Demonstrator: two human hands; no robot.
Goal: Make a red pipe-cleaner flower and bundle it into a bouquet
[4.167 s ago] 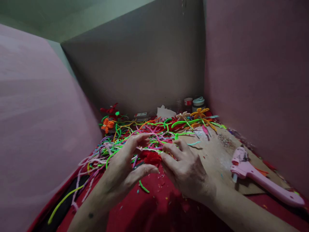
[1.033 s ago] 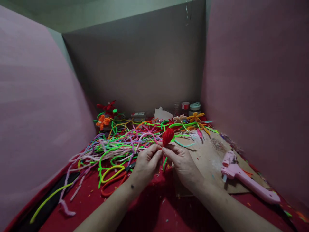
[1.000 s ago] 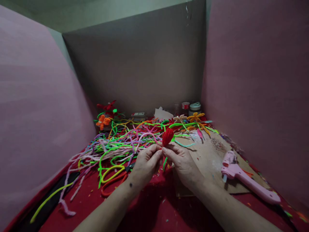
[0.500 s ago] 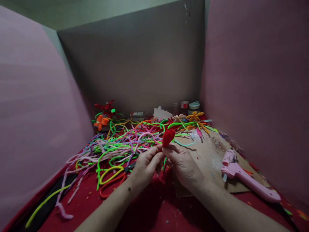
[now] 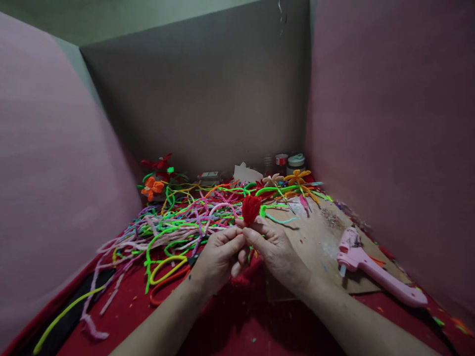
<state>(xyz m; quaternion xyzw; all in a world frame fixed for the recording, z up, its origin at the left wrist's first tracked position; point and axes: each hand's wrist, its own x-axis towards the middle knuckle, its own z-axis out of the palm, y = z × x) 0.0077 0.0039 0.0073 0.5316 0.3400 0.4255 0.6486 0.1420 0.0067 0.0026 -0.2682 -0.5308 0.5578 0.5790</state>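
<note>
A red pipe-cleaner flower (image 5: pixel 251 210), its petals bunched upright like a bud, stands above my fingertips in the middle of the view. My left hand (image 5: pixel 224 252) pinches its base from the left, thumb against forefinger. From the other side, my right hand (image 5: pixel 280 249) closes thumb and fingers on the same base. A short bright green pipe cleaner (image 5: pixel 262 211) sticks up just behind the right fingers; whether it is held there I cannot tell. Scissors (image 5: pixel 168 277) with yellow and orange handles lie left of my left hand, blades partly hidden.
A tangled heap of coloured pipe cleaners (image 5: pixel 185 217) spreads at left. A pink glue gun (image 5: pixel 378 272) rests on cardboard (image 5: pixel 311 257) at right. Finished flowers, an orange one (image 5: pixel 153 188) and a yellow one (image 5: pixel 297 178), lie farther back. Panels (image 5: pixel 200 99) surround the table.
Both hands have shifted slightly left with the red flower and turned it, so its petals face differently. The green piece, earlier below the fingers, now shows beside the flower.
</note>
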